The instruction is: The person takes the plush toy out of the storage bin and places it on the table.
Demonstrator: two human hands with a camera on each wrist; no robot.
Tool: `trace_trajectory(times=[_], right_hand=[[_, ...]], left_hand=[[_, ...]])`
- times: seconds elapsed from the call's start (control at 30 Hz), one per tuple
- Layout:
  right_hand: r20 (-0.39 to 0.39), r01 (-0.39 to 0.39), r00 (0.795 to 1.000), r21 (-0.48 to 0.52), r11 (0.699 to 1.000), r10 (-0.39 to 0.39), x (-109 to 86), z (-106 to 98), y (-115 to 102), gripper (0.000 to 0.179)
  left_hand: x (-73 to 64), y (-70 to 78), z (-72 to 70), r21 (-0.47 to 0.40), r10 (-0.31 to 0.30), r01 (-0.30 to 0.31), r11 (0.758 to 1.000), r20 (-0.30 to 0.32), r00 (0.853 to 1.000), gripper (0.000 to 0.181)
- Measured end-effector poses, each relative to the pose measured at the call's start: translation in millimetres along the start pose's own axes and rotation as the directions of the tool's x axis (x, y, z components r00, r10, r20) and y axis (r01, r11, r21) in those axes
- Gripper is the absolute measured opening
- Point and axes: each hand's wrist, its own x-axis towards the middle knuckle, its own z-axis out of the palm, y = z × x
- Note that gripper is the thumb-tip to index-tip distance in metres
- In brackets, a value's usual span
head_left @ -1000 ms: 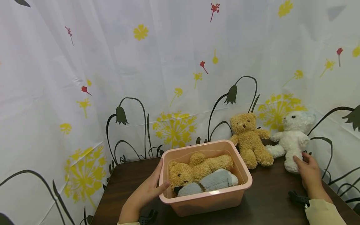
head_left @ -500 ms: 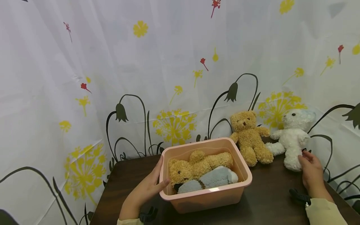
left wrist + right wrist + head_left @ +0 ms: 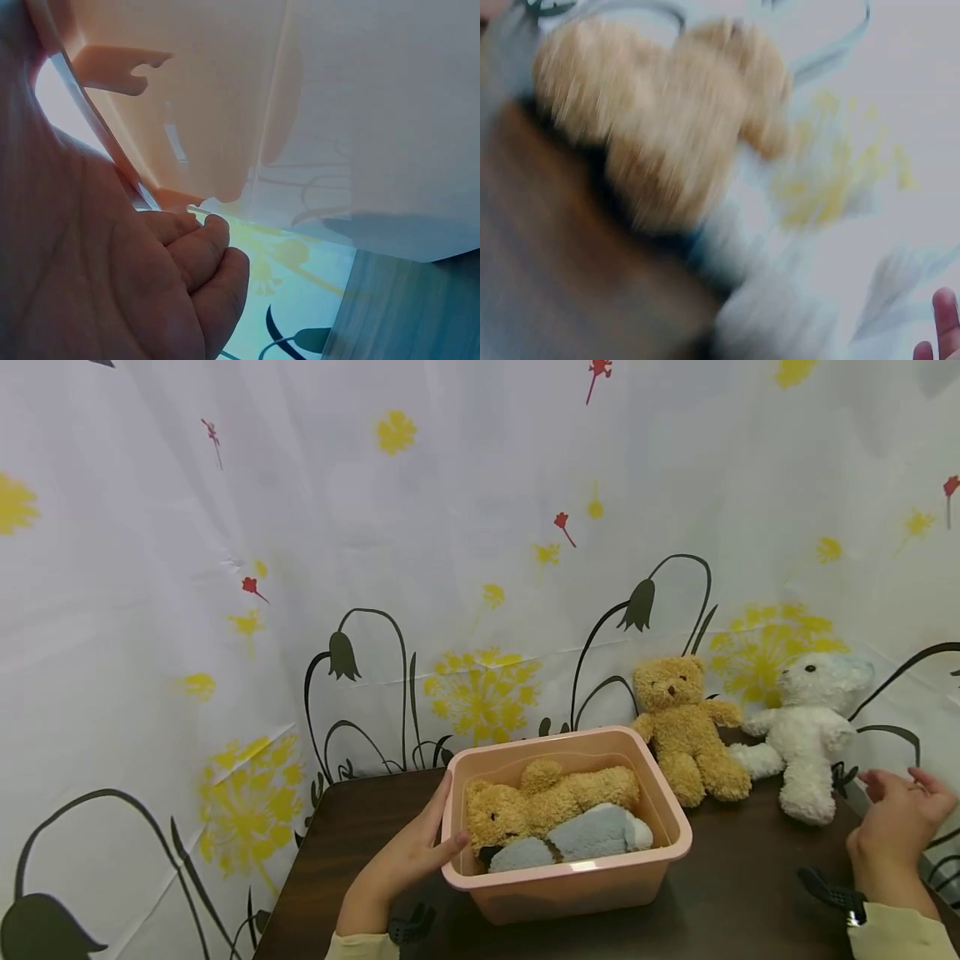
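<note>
My left hand (image 3: 401, 864) grips the left end of a pink plastic basin (image 3: 570, 893), thumb over the rim. In the left wrist view its fingers (image 3: 206, 255) curl beneath that rim. Inside the basin lie a tan teddy bear (image 3: 577, 793) on its side and a grey plush toy (image 3: 592, 835), partly hidden by the front wall. My right hand (image 3: 896, 827) holds nothing, its fingers loosely bent, just right of a white plush animal (image 3: 813, 727). This white toy leans against the curtain beside a seated tan teddy bear (image 3: 678, 735).
A dark wooden table (image 3: 735, 877) carries everything. Right behind it hangs a white curtain (image 3: 465, 527) printed with flowers. The two upright toys stand close behind the basin's right side. The right wrist view is blurred.
My right hand has let go of the white plush animal's leg and moved away to the right. The left hand keeps its hold on the basin. The head view has turned slightly left.
</note>
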Motion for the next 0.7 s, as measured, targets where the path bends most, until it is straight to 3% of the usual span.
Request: trace_trajectory(times=[0.1, 0.17, 0.27, 0.37, 0.47, 0.53, 0.7], right_hand=[[0.086, 0.143, 0.985, 0.089, 0.986, -0.151, -19.3, 29, -26, 0.035], [0.159, 0.205, 0.960, 0.169, 0.964, -0.232, -37.3, 55, -44, 0.034], [0.255, 0.253, 0.906, 0.312, 0.916, -0.337, -66.5, 97, -70, 0.031], [0.339, 0.179, 0.860, 0.500, 0.847, -0.382, -94.4, 138, -90, 0.029], [0.418, 0.121, 0.808, 0.571, 0.812, -0.414, -120.1, 171, -102, 0.029], [0.457, 0.098, 0.780, 0.584, 0.806, -0.427, -136.6, 190, -107, 0.029], [0.521, 0.144, 0.698, 0.569, 0.809, -0.491, -173.2, 233, -105, 0.027]], left_hand=[[-0.6, 0.4, 2.2, -0.007, -0.010, 0.010, 1.000, 0.002, 1.000, 0.104], [-1.0, 1.0, 2.1, -0.003, -0.018, 0.018, 1.000, -0.005, 1.000, 0.103], [-0.4, 2.3, 1.1, 0.004, -0.013, 0.013, 1.000, -0.017, 1.000, 0.103], [0.0, 2.4, -0.1, 0.017, -0.004, 0.004, 1.000, -0.024, 1.000, 0.103], [0.2, 1.7, -0.3, 0.018, 0.002, -0.002, 1.000, -0.017, 1.000, 0.103], [0.5, 0.6, 0.4, 0.009, 0.003, -0.003, 1.000, -0.007, 1.000, 0.104], [0.3, -0.3, 1.9, -0.024, -0.004, 0.004, 1.000, 0.005, 1.000, 0.104]])
